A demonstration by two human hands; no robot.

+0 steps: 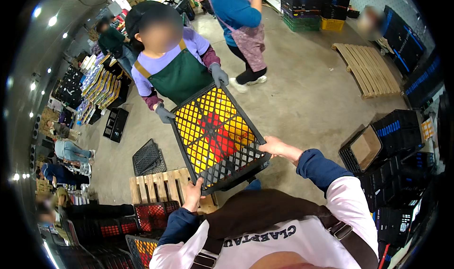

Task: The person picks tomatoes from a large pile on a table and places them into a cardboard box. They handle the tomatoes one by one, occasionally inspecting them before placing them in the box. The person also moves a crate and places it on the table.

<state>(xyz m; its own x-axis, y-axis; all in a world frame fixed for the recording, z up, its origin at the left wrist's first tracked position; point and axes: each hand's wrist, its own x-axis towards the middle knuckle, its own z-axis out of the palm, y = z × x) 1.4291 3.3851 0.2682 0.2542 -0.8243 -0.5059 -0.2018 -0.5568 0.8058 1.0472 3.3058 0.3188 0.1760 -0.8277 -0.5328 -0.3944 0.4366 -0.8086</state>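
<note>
A black plastic crate [194, 156] with a lattice lid hangs level in front of me. Through the lattice show yellow and red pieces, perhaps peppers; the lid hides their exact shape. My left hand [192, 194] grips its near left corner, thumb over the rim. At the near right corner my right hand [275, 146] is closed on the rim. Across from me a co-worker in a green apron [182, 83] holds the far side, one grey glove [165, 114] at the left corner and another grey glove [219, 74] at the right.
Below left lies a wooden pallet [161, 187], with black lattice lids [148, 157] on the floor beyond it. Filled crates [157, 215] stand at lower left. Stacked black crates [397, 132] line the right side, near another pallet [368, 70]. A person in blue [236, 13] stands behind.
</note>
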